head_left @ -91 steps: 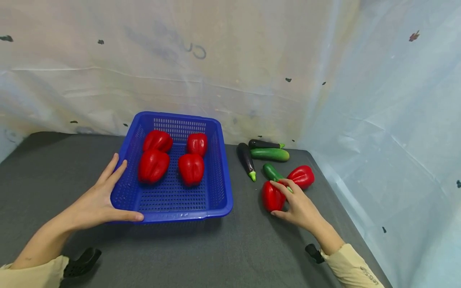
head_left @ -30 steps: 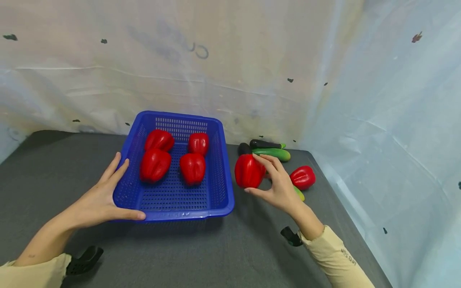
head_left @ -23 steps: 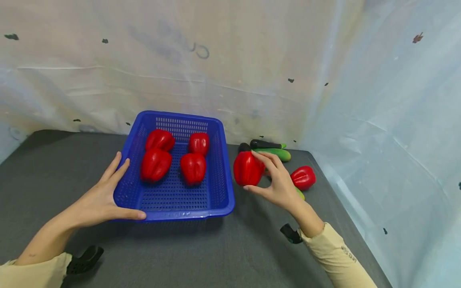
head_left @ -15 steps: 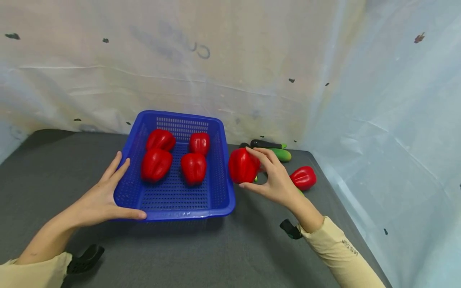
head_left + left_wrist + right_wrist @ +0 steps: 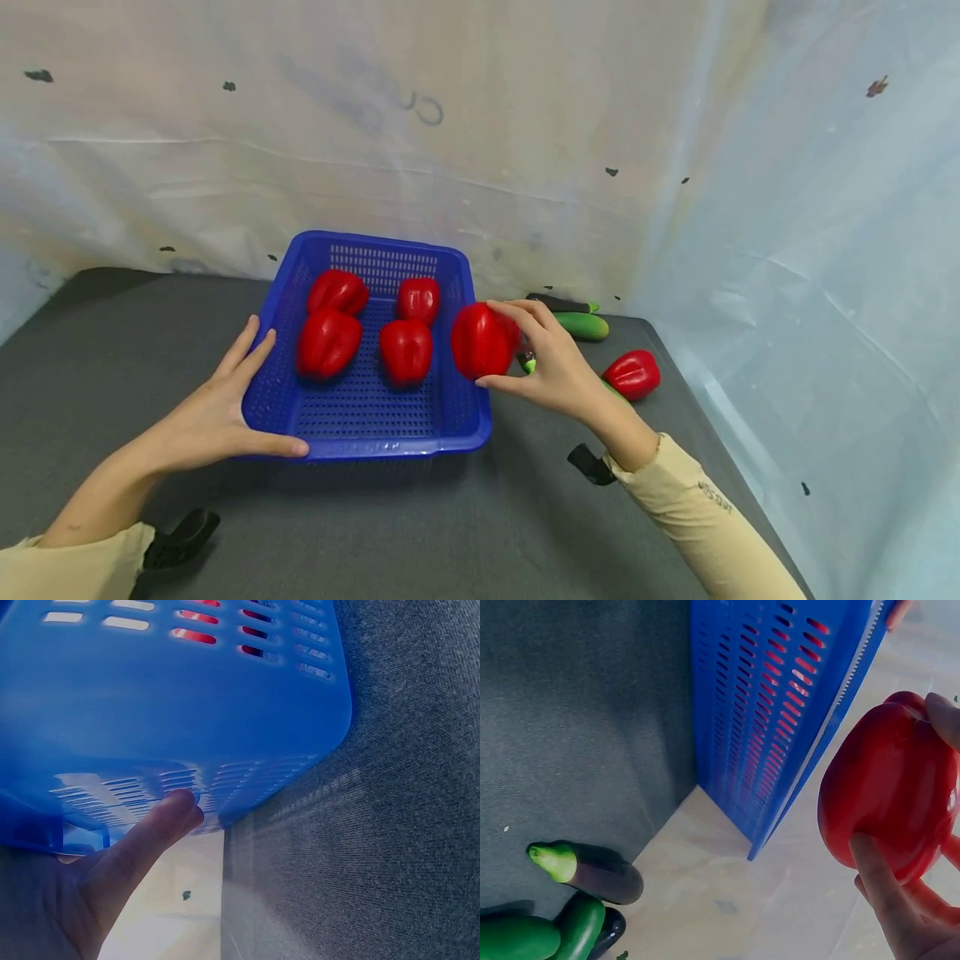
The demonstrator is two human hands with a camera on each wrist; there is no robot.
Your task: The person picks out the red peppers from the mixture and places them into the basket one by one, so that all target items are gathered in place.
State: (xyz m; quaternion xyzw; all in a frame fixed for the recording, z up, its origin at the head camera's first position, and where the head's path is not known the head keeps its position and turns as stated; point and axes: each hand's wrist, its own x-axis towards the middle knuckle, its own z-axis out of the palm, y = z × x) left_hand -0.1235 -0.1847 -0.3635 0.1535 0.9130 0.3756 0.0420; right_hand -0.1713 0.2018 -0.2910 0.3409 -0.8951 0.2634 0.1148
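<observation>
My right hand (image 5: pixel 553 365) holds a red bell pepper (image 5: pixel 480 342) between thumb and fingers, above the right rim of a blue perforated basket (image 5: pixel 378 448). In the right wrist view, the held pepper (image 5: pixel 892 787) is off the table, beside the basket's outer wall. Several red bell peppers (image 5: pixel 328 343) lie inside the basket. My left hand (image 5: pixel 198 425) spans the basket's near left corner, thumb along the front rim and straight fingers against the left side. The left wrist view shows fingers (image 5: pixel 161 825) touching the slotted outer wall.
Right of the basket, another red bell pepper (image 5: pixel 632 374) rests on the grey table (image 5: pixel 360 533). Behind it lie a cucumber (image 5: pixel 585 326) and a dark eggplant (image 5: pixel 558 302). My right hand partly hides another eggplant (image 5: pixel 528 360). Plastic sheeting (image 5: pixel 480 125) hangs behind.
My right hand has picked the bell pepper up from the table and carried it left to the basket's right rim. My left hand stays at the basket's corner.
</observation>
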